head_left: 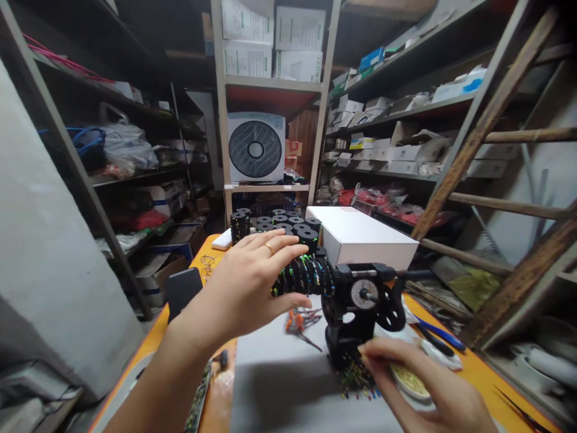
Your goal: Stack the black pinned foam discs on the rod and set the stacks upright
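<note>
My left hand (252, 276), with a ring on one finger, is stretched over a row of black ridged discs (311, 273) dotted with green and blue bits. Its fingers are straight and the thumb is spread below; whether they touch the discs I cannot tell. The row joins a black winding machine (349, 300) with a round dial. My right hand (424, 385) pinches thumb and finger together at the machine's foot, beside a pile of small coloured parts (360, 382). What lies in the pinch is too small to make out. A dish of yellowish bits (412, 385) is partly behind that hand.
More black discs (288, 222) stand in stacks behind, next to a white box (365, 237). Orange-tipped pieces (297, 322) lie on the white sheet (270, 373). Blue-handled pliers (439, 334) and tweezers (518, 409) lie right. A wooden ladder (509, 132) leans at right.
</note>
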`<state>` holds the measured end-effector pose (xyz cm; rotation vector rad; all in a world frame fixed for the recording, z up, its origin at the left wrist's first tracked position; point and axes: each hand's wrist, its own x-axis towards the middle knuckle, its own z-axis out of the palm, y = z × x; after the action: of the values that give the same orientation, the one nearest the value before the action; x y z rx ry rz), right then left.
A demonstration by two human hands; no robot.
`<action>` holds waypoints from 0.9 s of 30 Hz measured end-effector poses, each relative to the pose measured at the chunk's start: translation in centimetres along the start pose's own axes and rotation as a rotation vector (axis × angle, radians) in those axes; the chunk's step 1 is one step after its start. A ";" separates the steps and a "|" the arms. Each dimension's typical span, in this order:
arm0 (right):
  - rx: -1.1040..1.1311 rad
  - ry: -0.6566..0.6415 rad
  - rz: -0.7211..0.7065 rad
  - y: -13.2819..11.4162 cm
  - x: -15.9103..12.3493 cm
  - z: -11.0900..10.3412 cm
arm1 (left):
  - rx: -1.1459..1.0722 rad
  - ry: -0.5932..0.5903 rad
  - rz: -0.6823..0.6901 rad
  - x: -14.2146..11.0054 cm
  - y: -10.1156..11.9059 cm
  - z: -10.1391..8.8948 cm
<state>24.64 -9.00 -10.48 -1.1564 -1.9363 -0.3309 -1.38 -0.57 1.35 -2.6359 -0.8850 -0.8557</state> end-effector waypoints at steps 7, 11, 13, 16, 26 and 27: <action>0.097 0.175 -0.047 -1.5 7.5 -1.4 | 0.070 -0.185 -0.068 1.4 0.6 1.4; 0.120 0.179 -0.129 -1.7 10.0 -1.1 | 0.026 -0.246 -0.085 1.9 0.0 1.0; 0.127 0.180 -0.177 -1.7 11.0 -0.7 | -0.013 -0.285 -0.101 2.2 -0.5 0.8; 0.131 0.177 -0.243 -1.7 12.2 -0.2 | -0.074 -0.324 -0.131 2.7 -1.1 0.7; 0.107 0.122 -0.280 -1.8 12.7 -0.3 | -0.191 -0.316 -0.213 2.9 -1.0 0.6; 0.107 0.115 -0.280 -1.7 12.7 -0.3 | -0.195 -0.314 -0.215 2.9 -0.9 0.6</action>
<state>20.50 -2.50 -0.29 -0.7815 -1.9891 -0.4273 0.17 1.76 2.64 -2.9379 -1.2384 -0.6082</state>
